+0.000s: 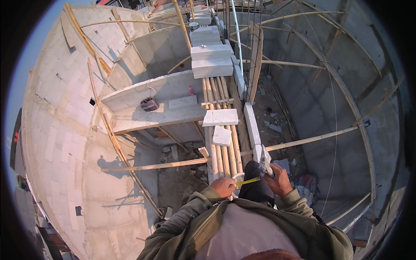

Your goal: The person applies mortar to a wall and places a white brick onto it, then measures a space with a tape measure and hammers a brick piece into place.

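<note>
My left hand (223, 187) is closed at one end of a yellow tape measure (248, 181), just above the near end of the pole walkway. The tape's pulled-out blade runs right, toward my right hand (279, 180). Those right fingers are wrapped round a flat, grey-white, mortar-caked tool (265, 161), held upright beside the thin block wall (252, 125); its exact kind is unclear. Ahead, a small white block (222, 136) and a larger white block (220, 117) lie on the wooden poles (226, 158). Whatever sits inside my left palm is hidden.
Stacked white blocks (211, 60) stand farther along the walkway. Deep drops flank it, with rubble (184, 167) below on the left. Wooden braces (160, 165) reach out sideways. A dark bag (149, 104) rests on a ledge. Thin upright rods (255, 56) rise ahead.
</note>
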The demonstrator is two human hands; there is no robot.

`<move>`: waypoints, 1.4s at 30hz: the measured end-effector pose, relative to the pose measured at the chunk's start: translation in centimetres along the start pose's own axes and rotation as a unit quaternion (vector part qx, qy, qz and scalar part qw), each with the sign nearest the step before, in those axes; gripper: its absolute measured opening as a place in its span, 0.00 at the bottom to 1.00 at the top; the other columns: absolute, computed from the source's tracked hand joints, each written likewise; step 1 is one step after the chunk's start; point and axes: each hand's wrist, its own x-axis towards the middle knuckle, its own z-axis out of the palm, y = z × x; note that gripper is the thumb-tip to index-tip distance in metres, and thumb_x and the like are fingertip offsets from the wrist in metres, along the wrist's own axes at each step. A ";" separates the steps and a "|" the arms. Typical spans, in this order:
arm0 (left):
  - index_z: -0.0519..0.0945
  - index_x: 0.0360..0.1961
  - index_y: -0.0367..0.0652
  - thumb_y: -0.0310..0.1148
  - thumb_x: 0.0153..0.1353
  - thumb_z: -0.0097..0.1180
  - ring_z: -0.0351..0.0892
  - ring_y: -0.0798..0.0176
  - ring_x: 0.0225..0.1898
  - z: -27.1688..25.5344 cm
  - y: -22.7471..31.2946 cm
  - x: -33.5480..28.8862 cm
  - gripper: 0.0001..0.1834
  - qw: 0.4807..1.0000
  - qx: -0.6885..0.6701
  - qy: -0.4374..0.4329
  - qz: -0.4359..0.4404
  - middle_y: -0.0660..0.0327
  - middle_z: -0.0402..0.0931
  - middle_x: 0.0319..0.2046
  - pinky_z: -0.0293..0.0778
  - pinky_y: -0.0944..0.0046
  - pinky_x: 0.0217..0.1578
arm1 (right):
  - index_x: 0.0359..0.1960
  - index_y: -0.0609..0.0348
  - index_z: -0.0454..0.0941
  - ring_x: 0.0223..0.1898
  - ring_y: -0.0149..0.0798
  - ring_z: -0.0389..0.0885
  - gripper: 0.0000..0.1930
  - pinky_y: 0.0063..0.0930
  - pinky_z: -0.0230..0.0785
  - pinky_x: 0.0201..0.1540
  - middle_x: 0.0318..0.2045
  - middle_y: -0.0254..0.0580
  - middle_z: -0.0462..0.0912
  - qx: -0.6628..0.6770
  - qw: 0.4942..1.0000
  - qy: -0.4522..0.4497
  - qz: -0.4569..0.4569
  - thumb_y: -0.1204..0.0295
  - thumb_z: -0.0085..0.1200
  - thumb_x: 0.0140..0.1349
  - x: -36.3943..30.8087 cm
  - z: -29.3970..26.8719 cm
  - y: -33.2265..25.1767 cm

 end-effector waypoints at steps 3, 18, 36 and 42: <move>0.82 0.34 0.37 0.40 0.64 0.52 0.81 0.33 0.38 -2.0 0.7 1.6 0.16 1.000 -0.011 0.009 -0.010 0.39 0.81 0.32 0.74 0.39 0.41 | 0.42 0.69 0.81 0.41 0.63 0.82 0.16 0.46 0.74 0.43 0.38 0.61 0.83 0.033 0.999 -0.017 -0.031 0.69 0.66 0.59 3.8 0.5 -1.5; 0.85 0.41 0.38 0.46 0.64 0.58 0.84 0.43 0.40 -17.6 -16.9 17.4 0.19 0.993 -0.068 0.048 -0.081 0.47 0.85 0.35 0.75 0.51 0.44 | 0.46 0.68 0.83 0.41 0.66 0.84 0.19 0.50 0.75 0.44 0.34 0.66 0.85 0.042 0.995 -0.088 0.020 0.67 0.66 0.58 30.8 6.2 10.5; 0.85 0.51 0.52 0.45 0.72 0.43 0.85 0.46 0.52 -23.1 -42.8 23.5 0.20 0.804 0.117 -0.037 -0.581 0.50 0.86 0.47 0.79 0.50 0.53 | 0.34 0.71 0.79 0.20 0.38 0.82 0.18 0.35 0.74 0.26 0.21 0.49 0.83 0.013 0.946 -0.205 0.251 0.63 0.66 0.60 64.7 1.0 18.5; 0.89 0.42 0.53 0.42 0.71 0.45 0.86 0.50 0.48 -33.3 -51.8 43.1 0.18 0.869 0.104 0.082 -0.476 0.54 0.87 0.43 0.79 0.49 0.49 | 0.36 0.72 0.81 0.20 0.41 0.86 0.19 0.38 0.78 0.28 0.19 0.51 0.83 -0.035 0.956 -0.217 0.194 0.63 0.64 0.59 79.6 4.5 21.6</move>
